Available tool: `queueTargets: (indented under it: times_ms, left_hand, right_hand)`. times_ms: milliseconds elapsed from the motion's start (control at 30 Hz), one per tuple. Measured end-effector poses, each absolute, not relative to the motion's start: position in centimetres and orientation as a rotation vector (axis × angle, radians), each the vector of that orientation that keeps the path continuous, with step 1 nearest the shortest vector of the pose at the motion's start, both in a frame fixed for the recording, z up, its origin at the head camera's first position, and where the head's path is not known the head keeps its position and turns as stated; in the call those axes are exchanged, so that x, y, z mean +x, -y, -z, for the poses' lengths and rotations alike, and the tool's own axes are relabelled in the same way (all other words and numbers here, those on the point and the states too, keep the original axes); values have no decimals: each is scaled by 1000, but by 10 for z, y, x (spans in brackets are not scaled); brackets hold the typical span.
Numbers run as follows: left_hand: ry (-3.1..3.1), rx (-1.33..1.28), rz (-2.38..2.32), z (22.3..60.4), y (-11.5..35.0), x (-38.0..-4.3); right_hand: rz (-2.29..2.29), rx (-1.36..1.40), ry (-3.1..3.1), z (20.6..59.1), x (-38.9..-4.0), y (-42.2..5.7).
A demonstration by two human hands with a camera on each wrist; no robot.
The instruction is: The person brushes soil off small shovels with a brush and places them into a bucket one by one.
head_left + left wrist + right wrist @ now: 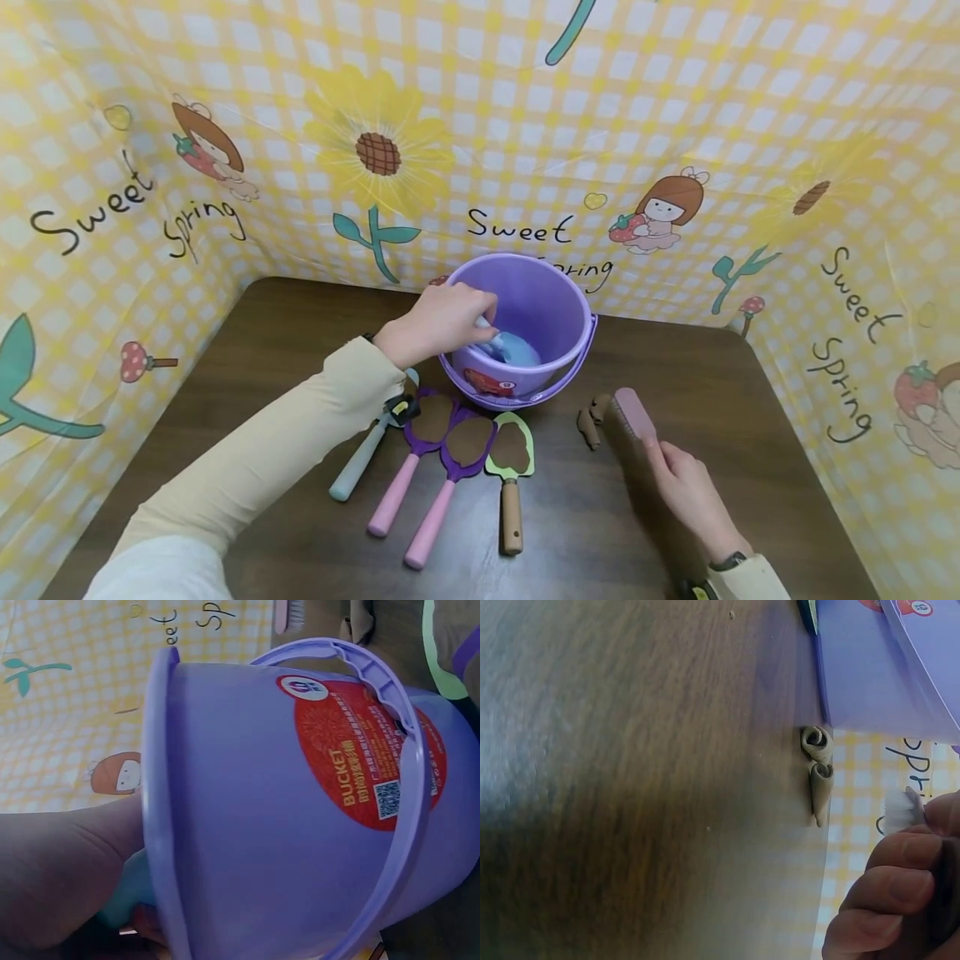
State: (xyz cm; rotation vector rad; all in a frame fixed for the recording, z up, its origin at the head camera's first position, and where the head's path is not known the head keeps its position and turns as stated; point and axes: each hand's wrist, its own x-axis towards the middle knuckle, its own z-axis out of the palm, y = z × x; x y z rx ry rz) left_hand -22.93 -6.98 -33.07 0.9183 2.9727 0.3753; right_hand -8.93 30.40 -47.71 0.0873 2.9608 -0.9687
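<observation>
Curling left hand (446,321) fingers round a blue tool (516,348), partly hidden inside the smooth purple bucket (540,292) beneath. Clamping right hand (690,492) fingers on a pink bristled brush (634,412), near rolled brown pieces (822,780) beyond.

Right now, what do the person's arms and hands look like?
The left hand and right hand wear no gloves. The left sleeve is long and cream, whitish toward the shoulder; the right sleeve is cream too. Black straps show at the wrists, with small black devices bearing yellow marks.
</observation>
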Motion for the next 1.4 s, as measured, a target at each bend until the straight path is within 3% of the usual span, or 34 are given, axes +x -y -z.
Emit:
queueTargets:
  times_ms: [833, 1400]
  left_hand:
    - [-2917, 1039, -481, 338, 62, -232]
    - [-3159, 923, -111, 333, 72, -228]
  right_hand:
    - [929, 117, -2925, 478, -88, -303]
    - [909, 137, -2894, 477, -91, -302]
